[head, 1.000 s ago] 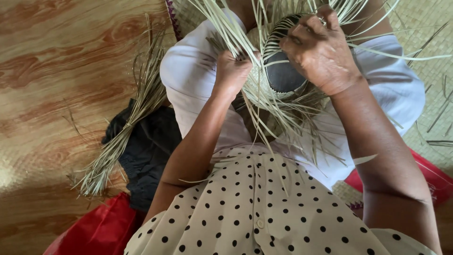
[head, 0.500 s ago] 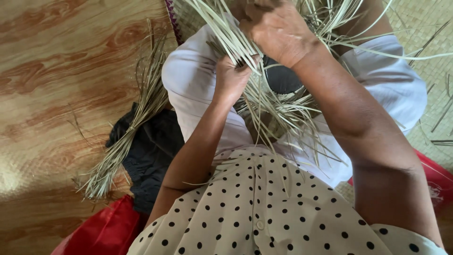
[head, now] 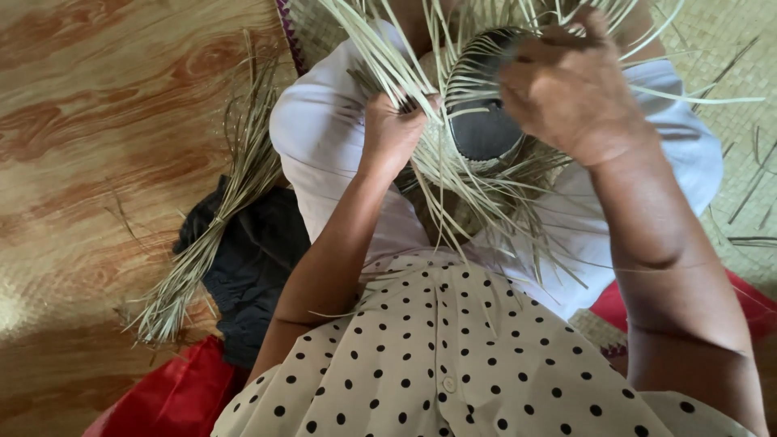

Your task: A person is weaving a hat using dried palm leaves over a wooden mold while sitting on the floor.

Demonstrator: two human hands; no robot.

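Observation:
A half-woven piece of pale straw strips is held over my lap, wrapped around a dark rounded form. My left hand grips a bunch of the strips at the left side of the weaving. My right hand rests on top of the dark form, fingers pinching strips at its upper right. Loose strip ends fan out in all directions and hang down over the white cloth across my knees.
A bundle of spare straw strips lies on the wood-patterned floor at the left, over a black cloth. Red fabric sits at the bottom left and lower right. A woven mat covers the floor at the right.
My right hand moved left across the top of the weaving, then back right onto the dark form, which shows again. My left hand kept its grip on the strips.

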